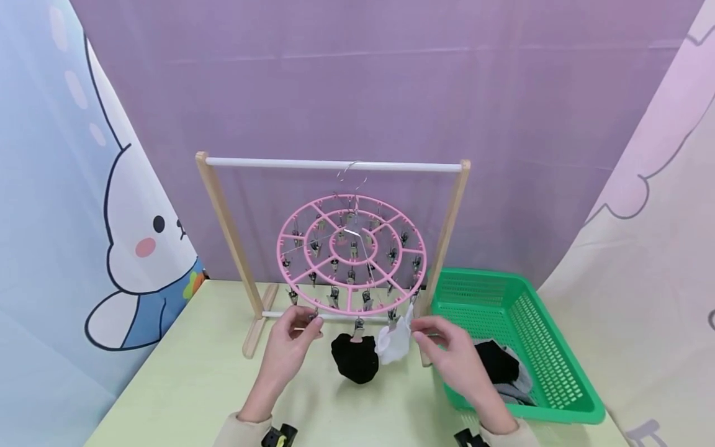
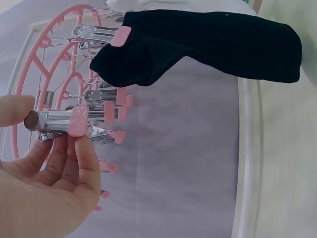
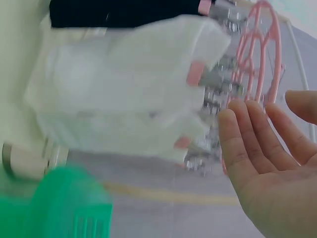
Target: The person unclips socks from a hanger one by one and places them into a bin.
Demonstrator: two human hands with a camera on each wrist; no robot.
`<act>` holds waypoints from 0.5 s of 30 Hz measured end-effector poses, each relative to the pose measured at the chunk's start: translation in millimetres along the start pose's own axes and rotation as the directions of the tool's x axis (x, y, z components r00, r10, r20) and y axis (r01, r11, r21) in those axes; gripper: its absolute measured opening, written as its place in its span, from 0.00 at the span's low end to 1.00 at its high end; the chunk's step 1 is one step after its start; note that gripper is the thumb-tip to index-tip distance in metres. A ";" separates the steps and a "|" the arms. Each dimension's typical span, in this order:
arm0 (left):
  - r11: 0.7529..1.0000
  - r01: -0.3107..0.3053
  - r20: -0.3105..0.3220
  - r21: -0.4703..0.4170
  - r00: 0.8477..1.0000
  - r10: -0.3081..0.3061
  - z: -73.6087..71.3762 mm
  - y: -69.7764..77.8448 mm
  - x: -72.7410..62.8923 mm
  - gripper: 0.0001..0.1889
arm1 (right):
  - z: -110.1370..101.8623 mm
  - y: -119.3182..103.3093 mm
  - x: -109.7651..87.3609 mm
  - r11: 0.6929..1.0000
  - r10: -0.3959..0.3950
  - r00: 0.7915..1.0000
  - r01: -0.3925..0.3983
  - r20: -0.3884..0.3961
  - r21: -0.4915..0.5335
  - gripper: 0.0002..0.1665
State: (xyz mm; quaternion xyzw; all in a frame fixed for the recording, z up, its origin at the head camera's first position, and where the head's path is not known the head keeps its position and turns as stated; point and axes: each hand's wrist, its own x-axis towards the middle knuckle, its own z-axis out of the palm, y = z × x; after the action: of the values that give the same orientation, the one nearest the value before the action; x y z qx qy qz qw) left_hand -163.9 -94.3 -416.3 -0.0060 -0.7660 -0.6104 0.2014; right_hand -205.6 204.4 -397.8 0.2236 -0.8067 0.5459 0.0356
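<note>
A round pink drying hanger (image 1: 350,308) with metal clips hangs from a white bar. On its near side my left hand (image 1: 288,341) pinches a metal clip (image 2: 54,121) with pink tips between thumb and fingers; nothing is in the clip's tips. A black sock (image 1: 355,359) hangs beside it from another clip. Right of that hangs a white sock (image 3: 124,74), with more white fabric (image 3: 124,134) clipped next to it. Close to the white sock, my right hand (image 1: 452,354) has its fingers extended and holds nothing, as the right wrist view (image 3: 277,163) shows.
A wooden stand (image 1: 229,230) with a white bar (image 1: 279,163) carries the hanger. At the right, a green basket (image 1: 564,347) holds black and grey fabric (image 1: 497,363). Pale yellow tabletop (image 1: 184,372) lies below, and a purple cloth (image 1: 346,93) hangs behind.
</note>
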 end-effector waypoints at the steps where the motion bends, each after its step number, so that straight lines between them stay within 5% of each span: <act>1: 1.000 0.002 -0.001 -0.004 1.000 -0.002 0.2 -0.2 -0.1 0.09 | 4.1 -1.0 0.4 1.000 -0.015 1.000 0.015 0.008 0.010 0.13; 15: 1.000 0.004 -0.002 -0.004 1.000 -0.004 2.3 -0.4 -0.9 0.09 | 49.3 -10.4 3.6 0.982 -0.104 0.980 0.074 0.168 0.175 0.19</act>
State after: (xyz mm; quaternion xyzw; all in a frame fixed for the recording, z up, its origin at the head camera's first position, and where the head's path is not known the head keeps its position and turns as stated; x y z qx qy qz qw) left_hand -163.9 -92.0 -417.4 -0.0043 -0.7646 -0.6123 0.2012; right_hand -195.5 155.9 -407.5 0.3091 -0.7471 0.5877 -0.0305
